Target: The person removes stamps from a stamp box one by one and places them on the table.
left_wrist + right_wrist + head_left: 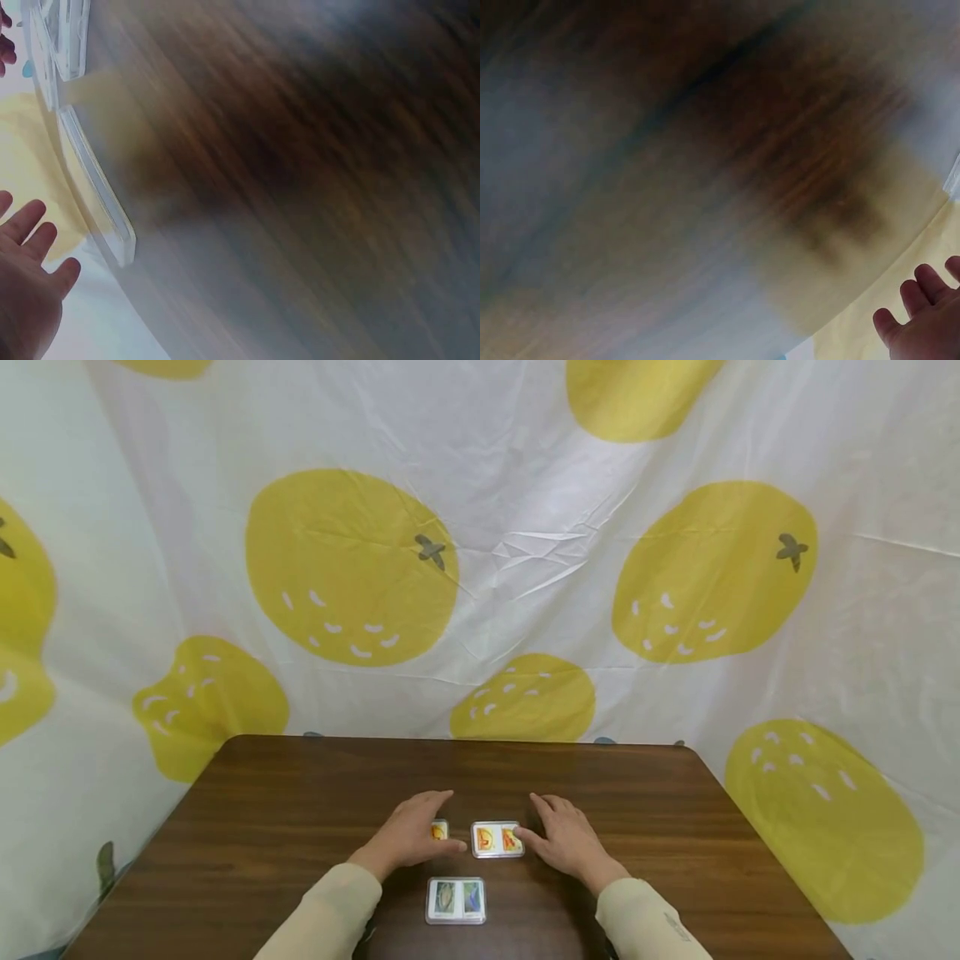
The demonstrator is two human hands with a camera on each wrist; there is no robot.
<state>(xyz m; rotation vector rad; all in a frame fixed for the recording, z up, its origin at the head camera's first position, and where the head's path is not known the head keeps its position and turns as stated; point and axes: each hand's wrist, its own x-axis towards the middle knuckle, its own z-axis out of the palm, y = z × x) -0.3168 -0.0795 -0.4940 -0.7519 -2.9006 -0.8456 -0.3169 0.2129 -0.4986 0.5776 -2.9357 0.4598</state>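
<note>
In the head view, my left hand (408, 835) is spread above a small clear case (439, 830) with an orange picture, mostly hidden beneath it. To its right lies a clear flat case (486, 840) showing two orange pictures. The thumb of my right hand (567, 841) overlaps that case's right edge; whether it touches is unclear. Nearer to me lies a third case (455, 901) with a greenish and a blue picture. The left wrist view shows my left hand (30, 292) with fingers apart beside one case (97, 187). Relaxed fingers of my right hand (930, 319) appear in the right wrist view.
A dark brown wooden table (300, 793) lies under everything. Behind it hangs a white cloth (510, 527) printed with large yellow fruit. More clear cases (67, 37) stand out at the upper left of the left wrist view.
</note>
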